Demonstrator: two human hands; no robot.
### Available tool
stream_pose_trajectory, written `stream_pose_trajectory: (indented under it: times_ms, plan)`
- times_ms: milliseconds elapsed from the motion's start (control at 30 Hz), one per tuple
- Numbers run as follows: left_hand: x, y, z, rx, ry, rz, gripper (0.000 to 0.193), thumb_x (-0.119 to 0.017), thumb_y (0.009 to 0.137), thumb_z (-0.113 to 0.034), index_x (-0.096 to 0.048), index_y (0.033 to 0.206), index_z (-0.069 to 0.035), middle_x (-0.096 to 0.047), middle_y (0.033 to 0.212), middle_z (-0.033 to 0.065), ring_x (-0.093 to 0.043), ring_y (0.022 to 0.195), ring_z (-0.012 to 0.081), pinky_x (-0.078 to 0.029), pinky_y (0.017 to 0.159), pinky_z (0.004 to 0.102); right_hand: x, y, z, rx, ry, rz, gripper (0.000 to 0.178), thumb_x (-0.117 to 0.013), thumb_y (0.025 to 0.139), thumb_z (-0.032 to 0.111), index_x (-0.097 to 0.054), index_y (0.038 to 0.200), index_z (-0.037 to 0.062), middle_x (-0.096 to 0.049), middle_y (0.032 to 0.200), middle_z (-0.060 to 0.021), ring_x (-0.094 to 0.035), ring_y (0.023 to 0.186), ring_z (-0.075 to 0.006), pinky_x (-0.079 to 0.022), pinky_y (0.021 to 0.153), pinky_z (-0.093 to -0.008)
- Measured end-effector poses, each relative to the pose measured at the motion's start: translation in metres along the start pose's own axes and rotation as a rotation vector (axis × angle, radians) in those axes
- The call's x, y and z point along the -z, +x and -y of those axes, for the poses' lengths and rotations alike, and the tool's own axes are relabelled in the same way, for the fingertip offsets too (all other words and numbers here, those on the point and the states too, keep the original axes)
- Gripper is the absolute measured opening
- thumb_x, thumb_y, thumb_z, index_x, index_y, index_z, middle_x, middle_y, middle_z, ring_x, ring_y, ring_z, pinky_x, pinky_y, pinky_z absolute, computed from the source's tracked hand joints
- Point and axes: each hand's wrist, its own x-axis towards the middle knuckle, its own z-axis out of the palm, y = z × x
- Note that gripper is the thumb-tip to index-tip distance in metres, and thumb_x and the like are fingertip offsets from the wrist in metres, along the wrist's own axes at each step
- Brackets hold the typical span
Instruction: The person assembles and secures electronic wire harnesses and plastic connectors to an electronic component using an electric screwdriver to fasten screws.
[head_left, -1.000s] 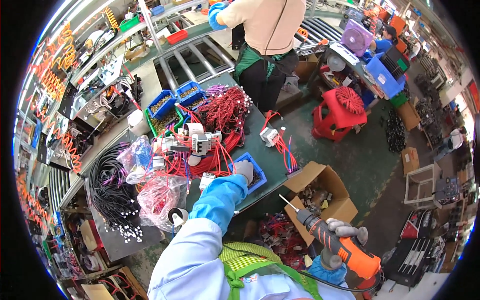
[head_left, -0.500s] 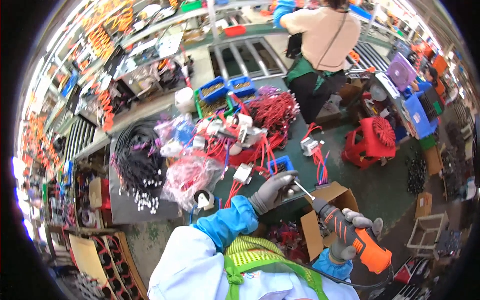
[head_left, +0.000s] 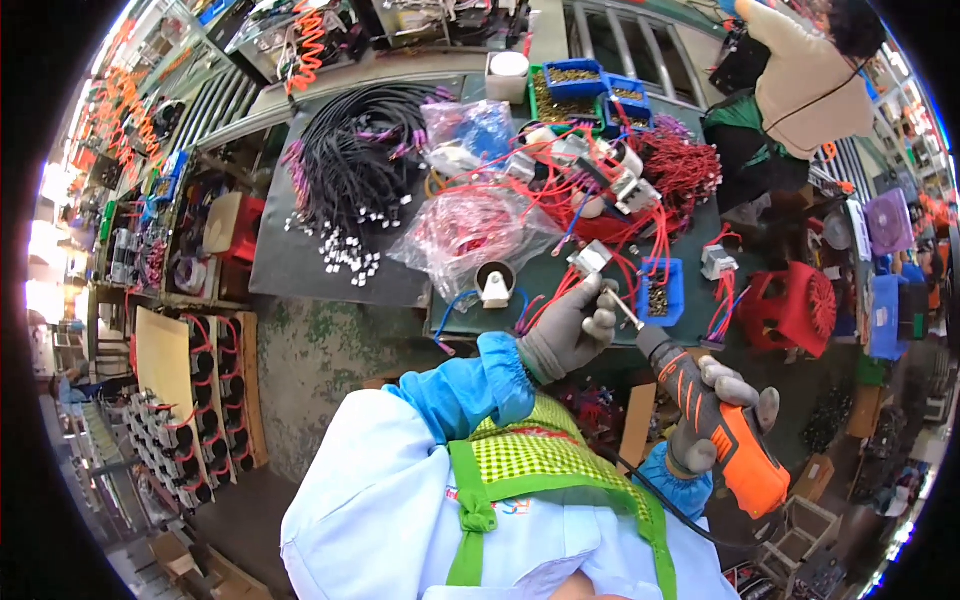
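My right hand, in a grey glove, is wrapped around an orange and black electric screwdriver with its long bit pointing up and left. My left hand, also gloved, has its fingers curled together beside the bit's tip; whatever they pinch is too small to make out. Just beyond the left fingertips lies a white and silver metal part with red wires. A small blue bin of screws sits right of the bit. Left of my hands stands a round dark part with a white bracket.
A bundle of black cables, a clear bag of red wires and a red wire heap cover the table. Blue screw bins stand behind. A red stool is at right; a co-worker stands far right.
My view has swung, so the table sits higher and the co-worker further right. The bit's tip and my left fingers stay close together, now nearer the white and silver part.
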Motion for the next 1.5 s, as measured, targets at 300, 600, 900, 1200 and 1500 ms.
stream_pose_trajectory:
  times_ms: [300,600,900,1200,1500]
  plan:
    - [-0.002,-0.037,-0.05,-0.1,0.369,0.045,0.032,-0.046,0.099,-0.036,-0.052,0.109,-0.007,-0.057,0.076,-0.0009,-0.045,0.053,0.0055,-0.035,0.044,0.0156,-0.046,-0.006,-0.004,-0.061,0.029,-0.065,0.086,-0.064,0.085,0.046,-0.019,0.145,0.0026,-0.055,0.117,-0.0176,-0.056,0.11,-0.0351,-0.045,0.096,-0.0521]
    - [0.006,-0.054,-0.099,-0.036,0.605,-0.1,0.049,-0.043,0.098,-0.048,-0.052,0.117,-0.004,-0.06,0.081,0.0045,-0.055,0.063,0.0128,-0.043,0.05,0.0207,-0.071,-0.013,-0.013,-0.33,-0.147,-0.095,0.083,-0.069,0.081,0.045,-0.028,0.136,-0.0031,-0.057,0.12,-0.0139,-0.058,0.108,-0.033,-0.044,0.099,-0.0477]
    - [0.129,0.007,-0.255,-0.504,2.359,-0.502,0.026,-0.056,0.084,-0.023,-0.065,0.104,-0.009,-0.067,0.092,0.014,-0.064,0.086,0.036,-0.051,0.079,0.0395,-0.08,-0.007,-0.005,-0.314,-0.165,-0.252,0.083,-0.065,0.084,0.041,-0.022,0.143,0.0006,-0.055,0.12,-0.0139,-0.056,0.11,-0.0349,-0.043,0.1,-0.0505]
    - [0.101,0.04,-0.258,-0.344,3.192,-0.475,0.029,-0.059,0.082,-0.02,-0.068,0.108,-0.012,-0.055,0.121,0.0089,-0.05,0.116,0.028,-0.045,0.092,0.0437,-0.077,-0.013,0.005,-0.327,-0.266,-0.289,0.08,-0.063,0.083,0.037,-0.024,0.142,-0.0013,-0.055,0.118,-0.0146,-0.056,0.108,-0.0346,-0.045,0.098,-0.0486]
    - [0.081,-0.001,-0.324,-1.202,2.297,-0.529,0.02,-0.063,0.084,-0.024,-0.069,0.094,-0.008,-0.067,0.086,0.0088,-0.063,0.082,0.0284,-0.05,0.078,0.0389,-0.074,-0.012,0.005,-0.39,-0.233,-0.351,0.08,-0.062,0.083,0.036,-0.023,0.142,-0.0008,-0.054,0.119,-0.0144,-0.055,0.111,-0.034,-0.042,0.1,-0.0491]
